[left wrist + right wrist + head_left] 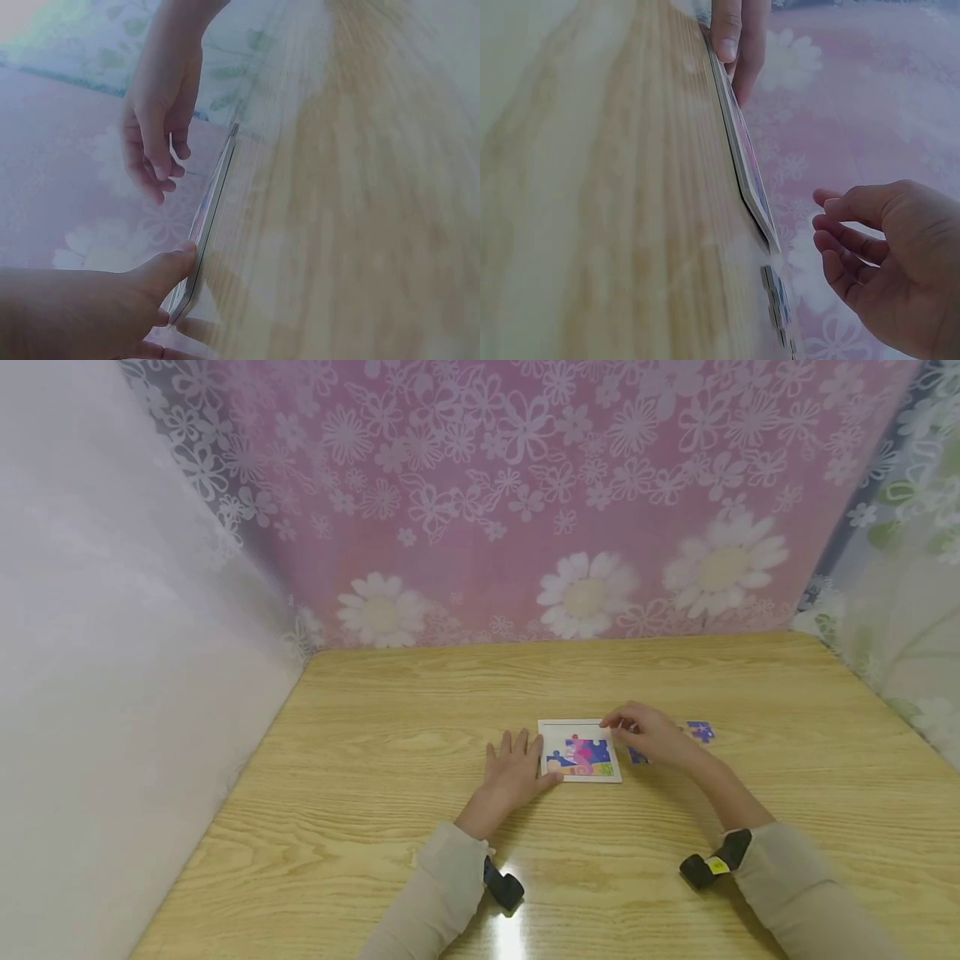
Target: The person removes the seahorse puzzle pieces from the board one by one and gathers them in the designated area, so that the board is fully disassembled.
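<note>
White puzzle frame [592, 778], partly filled, lies about midway between the left and right edges of the wooden table [375, 735]. The left hand [513, 774] spreads straight fingers beside it, thumb on its near-left corner. Over its far-right corner hovers the right hand [656, 737], fingers loosely bent and free. Blue puzzle pieces [701, 732] lie to the right.

One puzzle board [557, 734]; around it, one left hand [513, 776] at nine o'clock, one right hand [657, 737] at three; at least two loose pieces [701, 732] at three; two wrist devices [505, 887] at seven and four; three large daisies [587, 597] at ten, twelve and one
</note>
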The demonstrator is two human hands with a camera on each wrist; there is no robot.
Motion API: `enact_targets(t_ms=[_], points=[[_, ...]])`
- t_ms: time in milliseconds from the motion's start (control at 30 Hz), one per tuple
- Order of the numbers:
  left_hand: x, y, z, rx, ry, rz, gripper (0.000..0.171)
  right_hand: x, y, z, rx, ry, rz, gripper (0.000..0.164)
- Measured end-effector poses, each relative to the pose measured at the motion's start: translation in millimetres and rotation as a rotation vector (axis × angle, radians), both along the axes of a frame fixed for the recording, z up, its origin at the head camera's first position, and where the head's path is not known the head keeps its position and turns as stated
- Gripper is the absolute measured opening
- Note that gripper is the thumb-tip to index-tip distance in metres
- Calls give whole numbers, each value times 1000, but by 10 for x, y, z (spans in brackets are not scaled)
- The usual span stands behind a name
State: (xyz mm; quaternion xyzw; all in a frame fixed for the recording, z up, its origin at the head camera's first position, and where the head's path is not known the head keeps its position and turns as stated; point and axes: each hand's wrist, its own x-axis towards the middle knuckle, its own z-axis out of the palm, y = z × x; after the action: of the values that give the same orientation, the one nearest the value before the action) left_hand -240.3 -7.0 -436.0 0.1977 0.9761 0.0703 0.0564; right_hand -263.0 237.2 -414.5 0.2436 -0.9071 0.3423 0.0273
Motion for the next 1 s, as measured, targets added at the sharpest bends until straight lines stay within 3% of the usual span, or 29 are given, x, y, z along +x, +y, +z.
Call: enact_targets(t_ms=[433, 1000], points=[[-28, 23, -12, -25, -6, 13, 72, -165, -270, -52, 28, -59, 39, 16], [-23, 5, 8, -44, -6, 15, 73, -213, -365, -136, -11, -104, 76, 16]])
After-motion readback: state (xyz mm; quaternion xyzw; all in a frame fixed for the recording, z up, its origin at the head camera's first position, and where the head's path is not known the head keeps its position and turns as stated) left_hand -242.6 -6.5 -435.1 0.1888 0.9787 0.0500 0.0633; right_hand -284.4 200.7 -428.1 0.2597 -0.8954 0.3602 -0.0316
